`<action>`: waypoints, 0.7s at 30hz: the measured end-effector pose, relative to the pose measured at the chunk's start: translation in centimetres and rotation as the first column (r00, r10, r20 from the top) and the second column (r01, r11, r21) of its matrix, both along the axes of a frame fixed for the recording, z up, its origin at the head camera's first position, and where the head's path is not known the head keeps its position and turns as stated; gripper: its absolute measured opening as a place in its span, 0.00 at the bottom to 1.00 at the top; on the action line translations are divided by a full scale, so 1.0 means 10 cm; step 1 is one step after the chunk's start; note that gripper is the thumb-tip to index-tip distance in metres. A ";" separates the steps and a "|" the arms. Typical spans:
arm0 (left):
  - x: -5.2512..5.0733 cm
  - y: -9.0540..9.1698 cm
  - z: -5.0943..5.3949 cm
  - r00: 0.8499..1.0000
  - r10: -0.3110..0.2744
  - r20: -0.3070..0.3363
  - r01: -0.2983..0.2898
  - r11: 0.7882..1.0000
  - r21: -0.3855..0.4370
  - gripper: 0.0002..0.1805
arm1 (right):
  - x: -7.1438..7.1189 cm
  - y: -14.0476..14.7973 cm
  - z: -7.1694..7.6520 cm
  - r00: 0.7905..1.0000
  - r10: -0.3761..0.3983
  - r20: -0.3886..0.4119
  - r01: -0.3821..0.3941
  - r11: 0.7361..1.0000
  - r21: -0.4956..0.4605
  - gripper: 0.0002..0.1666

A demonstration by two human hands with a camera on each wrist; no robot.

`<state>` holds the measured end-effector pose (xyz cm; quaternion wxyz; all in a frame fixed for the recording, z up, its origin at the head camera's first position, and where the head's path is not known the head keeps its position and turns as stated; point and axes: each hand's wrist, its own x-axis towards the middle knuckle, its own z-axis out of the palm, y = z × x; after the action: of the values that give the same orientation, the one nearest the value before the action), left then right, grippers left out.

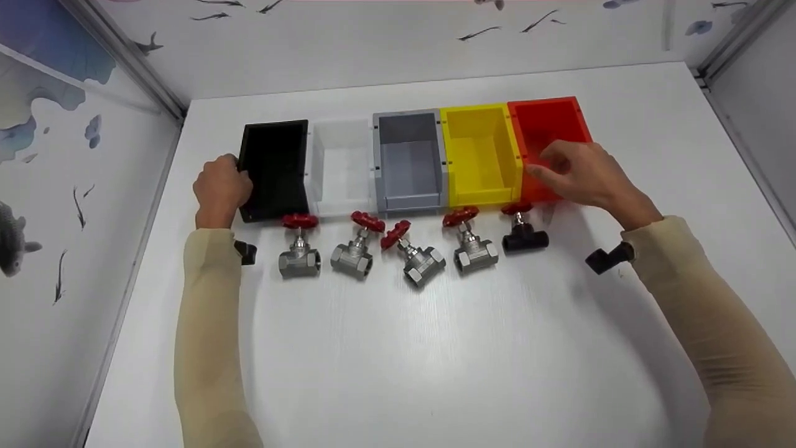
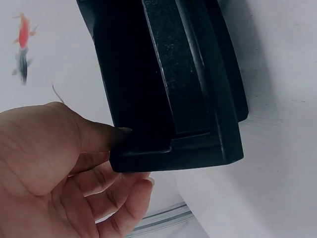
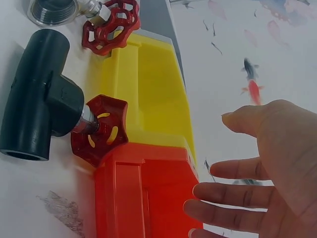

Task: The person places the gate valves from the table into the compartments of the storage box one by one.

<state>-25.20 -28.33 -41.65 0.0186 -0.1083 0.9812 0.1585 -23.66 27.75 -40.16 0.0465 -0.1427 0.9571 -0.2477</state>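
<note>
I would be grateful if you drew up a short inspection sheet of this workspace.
Surface: flat white tabletop; a grey mark shows in the right wrist view.
Job's things: open rectangular plastic bins in a row: black bin, white bin, grey bin, yellow bin, red bin; before them, four silver metal T-shaped valves and one black T-shaped valve, all with red handwheels.
Clutter: nothing seen.
Hands: left hand grips the black bin's edge; right hand is at the red bin, holding nothing visible.
Cables: nothing seen.
Surroundings: white wall panels with painted fish.
</note>
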 end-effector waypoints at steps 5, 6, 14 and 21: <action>0.00 0.00 0.01 1.000 0.007 0.002 -0.007 1.000 0.007 0.21 | 0.04 0.01 -0.04 1.000 -0.005 0.023 0.006 1.000 -0.027 0.23; 0.00 0.00 0.01 1.000 0.008 0.004 -0.008 1.000 0.009 0.21 | 0.05 0.01 -0.05 0.999 -0.008 0.032 0.009 1.000 -0.029 0.23; 0.00 -0.01 0.00 1.000 0.015 0.012 -0.016 0.999 0.035 0.22 | 0.12 0.03 -0.08 0.995 -0.033 0.093 0.035 0.999 -0.024 0.21; 0.00 -0.04 0.00 1.000 0.015 0.021 -0.017 0.998 0.056 0.23 | 0.15 0.03 -0.11 0.989 -0.043 0.144 0.045 0.999 -0.009 0.25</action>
<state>-25.16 -28.70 -41.67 0.0305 -0.1172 0.9752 0.1850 -22.13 28.10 -41.21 0.1090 -0.1035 0.9527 -0.2641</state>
